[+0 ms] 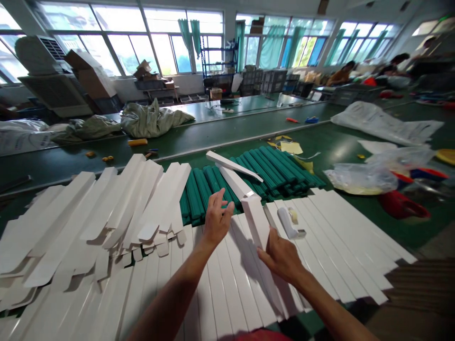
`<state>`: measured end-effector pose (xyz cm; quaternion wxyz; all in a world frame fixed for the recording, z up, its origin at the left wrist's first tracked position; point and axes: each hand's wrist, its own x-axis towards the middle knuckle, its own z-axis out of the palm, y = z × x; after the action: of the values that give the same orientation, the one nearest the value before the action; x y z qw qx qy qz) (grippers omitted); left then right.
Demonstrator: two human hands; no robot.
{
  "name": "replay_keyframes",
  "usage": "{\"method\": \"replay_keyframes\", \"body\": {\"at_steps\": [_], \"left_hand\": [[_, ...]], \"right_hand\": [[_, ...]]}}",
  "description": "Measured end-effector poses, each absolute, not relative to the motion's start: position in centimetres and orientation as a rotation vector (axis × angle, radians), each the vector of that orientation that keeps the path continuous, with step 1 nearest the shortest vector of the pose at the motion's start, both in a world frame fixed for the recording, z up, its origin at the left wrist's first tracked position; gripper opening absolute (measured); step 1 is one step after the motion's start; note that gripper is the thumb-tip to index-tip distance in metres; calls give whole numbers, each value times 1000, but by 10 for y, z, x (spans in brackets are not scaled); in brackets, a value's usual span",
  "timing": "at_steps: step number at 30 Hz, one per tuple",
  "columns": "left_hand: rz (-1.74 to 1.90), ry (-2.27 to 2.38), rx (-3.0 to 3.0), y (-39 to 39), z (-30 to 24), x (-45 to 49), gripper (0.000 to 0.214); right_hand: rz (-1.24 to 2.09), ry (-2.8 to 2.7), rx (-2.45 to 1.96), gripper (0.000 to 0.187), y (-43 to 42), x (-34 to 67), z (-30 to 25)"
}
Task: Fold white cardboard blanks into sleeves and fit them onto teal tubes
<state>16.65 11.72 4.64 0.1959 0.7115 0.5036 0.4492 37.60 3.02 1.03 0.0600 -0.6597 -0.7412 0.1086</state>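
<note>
My right hand [280, 255] grips a long folded white cardboard sleeve [256, 222], which rises at a slant from the flat sheets. My left hand [218, 219] is raised just left of that sleeve, fingers apart and holding nothing. Beneath both hands lie flat, creased white cardboard blanks [231, 293] in an overlapping row. A white tape dispenser [287, 222] rests on the blanks right of the sleeve. Two more folded white sleeves [232, 166] lie farther ahead on a stack of teal-green rods [256, 175].
A heap of white cardboard blanks with tabs [88, 213] fills the left. More blanks [348, 237] fan out right, beside clear plastic bags [360, 179] and a red item [401, 204]. Green workbenches [227, 137] hold grey sacks [151, 121]. Seated people [343, 75] work far back.
</note>
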Motion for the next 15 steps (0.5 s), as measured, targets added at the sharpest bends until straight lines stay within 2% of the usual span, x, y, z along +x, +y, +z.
{"method": "replay_keyframes", "body": {"at_steps": [3, 7, 10, 13, 15], "left_hand": [[981, 1660, 2136, 142, 17, 171, 48], [690, 1607, 2346, 178, 1, 192, 63], [408, 1457, 2569, 209, -5, 212, 78], [153, 1268, 2755, 240, -9, 230, 81], [23, 1156, 2838, 258, -10, 239, 83]], "right_hand": [[405, -2297, -2164, 59, 23, 391, -13], [501, -2281, -2365, 67, 32, 392, -43], [345, -2244, -2428, 53, 46, 390, -53], [167, -2220, -2436, 34, 60, 392, -53], [159, -2238, -2439, 28, 68, 394, -49]]}}
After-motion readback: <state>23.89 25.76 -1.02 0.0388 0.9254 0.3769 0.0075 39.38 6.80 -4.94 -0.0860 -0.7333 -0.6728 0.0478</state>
